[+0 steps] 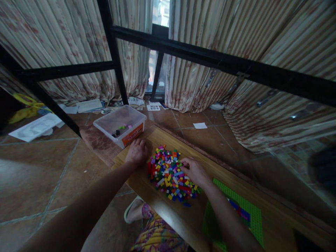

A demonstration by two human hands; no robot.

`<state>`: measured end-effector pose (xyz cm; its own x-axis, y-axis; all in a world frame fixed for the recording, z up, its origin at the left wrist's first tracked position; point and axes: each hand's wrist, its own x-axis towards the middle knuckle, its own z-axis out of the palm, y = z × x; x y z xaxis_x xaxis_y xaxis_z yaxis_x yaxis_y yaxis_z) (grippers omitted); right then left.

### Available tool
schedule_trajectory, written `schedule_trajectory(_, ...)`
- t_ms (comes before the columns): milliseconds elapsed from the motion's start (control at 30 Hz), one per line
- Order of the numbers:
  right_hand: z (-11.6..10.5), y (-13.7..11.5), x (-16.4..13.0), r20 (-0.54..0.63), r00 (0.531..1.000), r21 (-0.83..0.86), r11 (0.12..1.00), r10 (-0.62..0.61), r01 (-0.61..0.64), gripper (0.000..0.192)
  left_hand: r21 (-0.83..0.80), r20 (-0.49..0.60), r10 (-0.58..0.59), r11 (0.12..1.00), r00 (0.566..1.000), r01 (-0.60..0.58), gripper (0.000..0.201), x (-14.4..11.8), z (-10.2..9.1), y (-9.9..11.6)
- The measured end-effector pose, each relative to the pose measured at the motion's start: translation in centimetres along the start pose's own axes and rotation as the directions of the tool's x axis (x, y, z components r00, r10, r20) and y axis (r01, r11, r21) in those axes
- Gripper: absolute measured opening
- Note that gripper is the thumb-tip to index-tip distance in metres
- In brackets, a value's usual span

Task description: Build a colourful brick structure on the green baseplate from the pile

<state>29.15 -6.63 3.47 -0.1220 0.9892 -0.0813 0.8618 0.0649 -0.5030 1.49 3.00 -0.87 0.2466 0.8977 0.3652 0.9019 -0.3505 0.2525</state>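
A heap of small colourful toy bricks (169,173) lies spread on a narrow wooden table (168,213). At the heap's far right edge is my right hand (195,170), thumb and fingertips pinched together at the bricks; what sits between them is too small to make out. My left hand (138,152) rests on the table left of the heap, close to the plastic box, its fingers curled in and their tips hidden. Under my right forearm lies a green baseplate (253,213), partly covered, with a row of blue and red bricks (243,211) on it.
A clear plastic box (105,126) with an orange label and a few bricks inside stands at the table's far left end. Dark metal framing (199,52) crosses in front of long curtains (194,84). Papers (200,125) and a white foam piece (36,126) lie on the tiled floor.
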Motion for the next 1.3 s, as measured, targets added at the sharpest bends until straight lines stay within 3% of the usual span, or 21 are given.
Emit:
schedule_trajectory(433,-1.2,-0.1,0.8,0.096,0.984,-0.103,0.982,-0.147,0.157,0.004,-0.017,0.015,-0.012,1.0,1.0,0.012,0.025,0.0,-0.1,0.0)
schedule_trajectory(633,-1.3,-0.5,0.5,0.075,0.99,-0.122,0.984,-0.121,0.13,0.003,-0.017,0.018,-0.01,1.0,1.0,0.011,0.023,0.0,-0.1,0.0)
schedule_trajectory(1067,-0.5,0.1,0.9,0.089,0.977,-0.193,0.959,-0.195,0.209,0.005,-0.022,0.022,-0.02,1.0,1.0,0.02,0.02,0.1,-0.1,0.1)
schedule_trajectory(1300,-0.2,0.5,0.8,0.035,0.984,-0.109,0.978,-0.175,0.178,0.006,-0.035,0.024,-0.023,0.999,0.999,0.024,0.021,0.0,-0.3,0.2)
